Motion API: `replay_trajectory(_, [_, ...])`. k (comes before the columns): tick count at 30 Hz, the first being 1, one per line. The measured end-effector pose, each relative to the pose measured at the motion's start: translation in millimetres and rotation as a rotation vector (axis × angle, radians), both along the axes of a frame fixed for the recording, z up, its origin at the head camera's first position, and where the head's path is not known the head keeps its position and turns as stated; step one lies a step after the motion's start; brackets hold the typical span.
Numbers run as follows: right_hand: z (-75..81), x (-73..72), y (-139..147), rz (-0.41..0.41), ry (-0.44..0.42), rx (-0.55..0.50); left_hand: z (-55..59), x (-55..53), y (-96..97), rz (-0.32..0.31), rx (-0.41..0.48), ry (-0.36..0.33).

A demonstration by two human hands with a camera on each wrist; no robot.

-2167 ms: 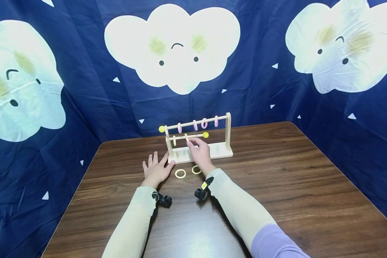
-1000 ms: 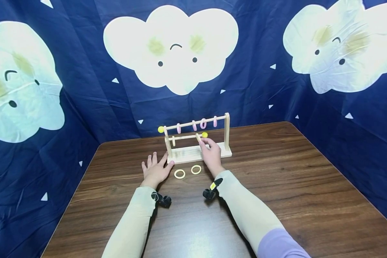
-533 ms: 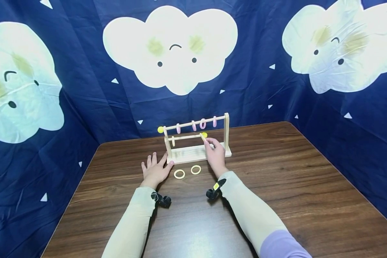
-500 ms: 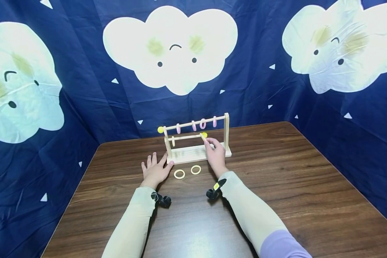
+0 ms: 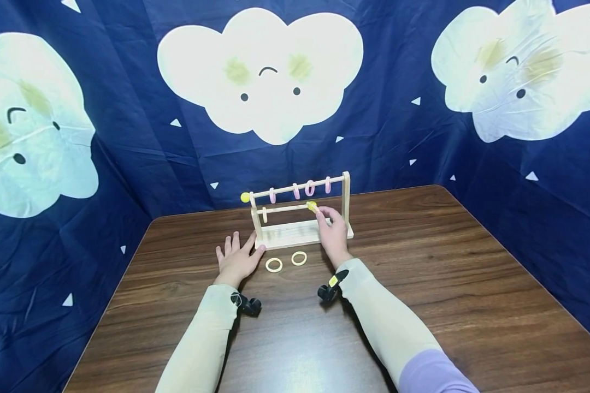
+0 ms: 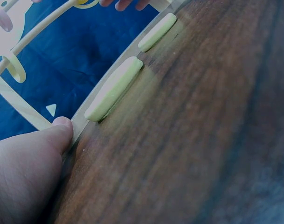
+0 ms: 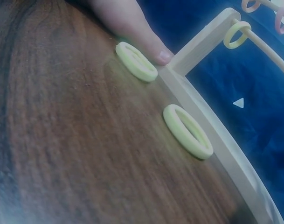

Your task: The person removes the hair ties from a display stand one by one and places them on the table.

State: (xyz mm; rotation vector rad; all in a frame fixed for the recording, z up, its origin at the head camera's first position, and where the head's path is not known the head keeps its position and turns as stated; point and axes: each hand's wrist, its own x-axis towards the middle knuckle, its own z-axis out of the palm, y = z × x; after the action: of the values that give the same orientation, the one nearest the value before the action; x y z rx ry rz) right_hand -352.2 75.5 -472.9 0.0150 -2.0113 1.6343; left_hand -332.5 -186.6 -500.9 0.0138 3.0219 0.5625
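Observation:
My right hand [image 5: 333, 233] pinches a pale yellow ring [image 5: 317, 209] between thumb and fingers, and the ring overlaps the yellow ball at the free end of the lower rod [image 5: 287, 208]. This rod belongs to a wooden stand [image 5: 290, 236]. Another pale yellow ring [image 7: 228, 39] hangs on the rod near the left post. My left hand [image 5: 238, 262] lies on the table with fingers spread, its thumb [image 6: 62, 130] against the corner of the stand's base. Two more pale yellow rings [image 6: 114, 88] lie flat in front of the base.
Several pink rings [image 5: 272, 195] hang on the upper rod, which has a yellow ball [image 5: 245, 197] at its left end. Brown wood-grain table [image 5: 447, 262] surrounds the stand. Behind it hangs a blue curtain [image 5: 388, 147] with white clouds.
My right hand has drawn the pinched ring rightward along the lower rod, from near the middle to the yellow ball at its end. The left hand has stayed in place.

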Motion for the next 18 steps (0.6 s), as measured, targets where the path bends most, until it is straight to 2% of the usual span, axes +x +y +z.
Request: replay_trajectory(18, [4.3,-10.2,5.0,-0.018,0.025,0.037,-1.8,-0.9,-0.7,-0.002,-0.010,0.016])
